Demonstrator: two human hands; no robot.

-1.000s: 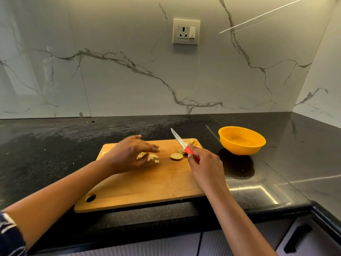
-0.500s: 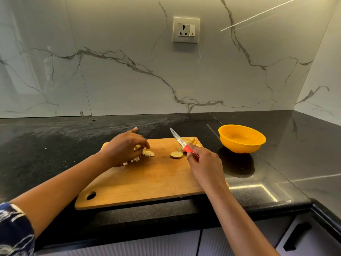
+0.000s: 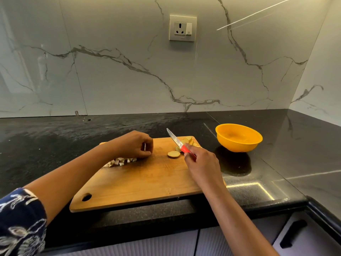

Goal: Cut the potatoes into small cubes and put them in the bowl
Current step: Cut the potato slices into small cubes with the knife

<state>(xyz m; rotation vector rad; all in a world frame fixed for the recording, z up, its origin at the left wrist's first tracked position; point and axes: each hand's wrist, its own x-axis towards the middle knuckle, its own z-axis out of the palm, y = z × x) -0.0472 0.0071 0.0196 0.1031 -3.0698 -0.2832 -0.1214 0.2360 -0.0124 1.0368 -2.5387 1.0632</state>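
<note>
A wooden cutting board (image 3: 147, 182) lies on a black stone counter (image 3: 55, 145), with its hanging hole at the 7 o'clock corner. Taking the board's middle as the dial and 12 o'clock as the marble wall (image 3: 110, 80), the potato is all on the far half of the board.

A loose heap of small potato cubes (image 3: 121, 161) sits at 10 o'clock, close to the board's left edge. A single round potato slice (image 3: 173, 154) lies flat at 1 o'clock. Farther out on the same bearing, at the board's far right corner, a short row of potato slices (image 3: 186, 140) leans one on another.

The left hand (image 3: 132, 145) hangs at 11 o'clock, just beyond the cubes, with its fingers curled in toward the thumb. A pale sliver shows between them, but I cannot tell whether it pinches a piece.

The right hand (image 3: 201, 163) is wrapped round the red handle of a kitchen knife (image 3: 175, 140). The blade points toward 11 o'clock, and its base crosses in front of the leaning slices. The single slice lies just to 9 o'clock of the handle.

An orange plastic bowl (image 3: 239, 145) stands on the counter at 2 o'clock, off the board and apart from it.

A wall socket (image 3: 182, 28) is set in the marble at 12 o'clock. A dark blue patterned sleeve (image 3: 20, 218) covers the left upper arm at 8 o'clock.
</note>
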